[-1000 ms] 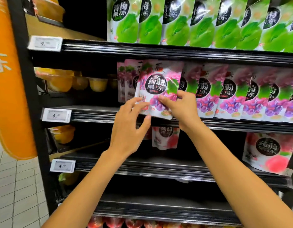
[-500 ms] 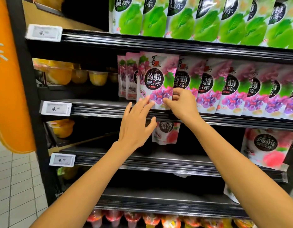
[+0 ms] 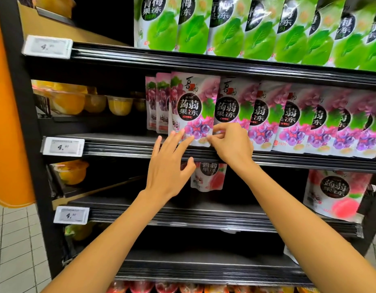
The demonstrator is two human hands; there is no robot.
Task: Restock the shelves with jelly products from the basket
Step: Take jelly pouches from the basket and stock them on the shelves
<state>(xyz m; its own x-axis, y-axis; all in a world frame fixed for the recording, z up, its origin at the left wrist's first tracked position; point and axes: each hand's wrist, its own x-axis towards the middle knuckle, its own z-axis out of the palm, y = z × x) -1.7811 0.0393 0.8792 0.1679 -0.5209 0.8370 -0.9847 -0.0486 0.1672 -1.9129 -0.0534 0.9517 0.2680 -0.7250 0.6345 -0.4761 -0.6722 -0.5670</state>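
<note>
purple-pink grape jelly pouches (image 3: 193, 108), bright green leaf-print ones (image 3: 256, 28) above, black shelves (image 3: 183, 60), orange cups (image 3: 119, 104).

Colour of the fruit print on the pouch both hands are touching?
Purple grapes on the pouch, best seen in head view.

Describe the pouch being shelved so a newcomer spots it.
On the black rack, find the shelf of grape pouches below the green pouches. The pouch stands frontmost at the row's left end. Only it has the right hand pinching its bottom corner, left hand touching.
</note>
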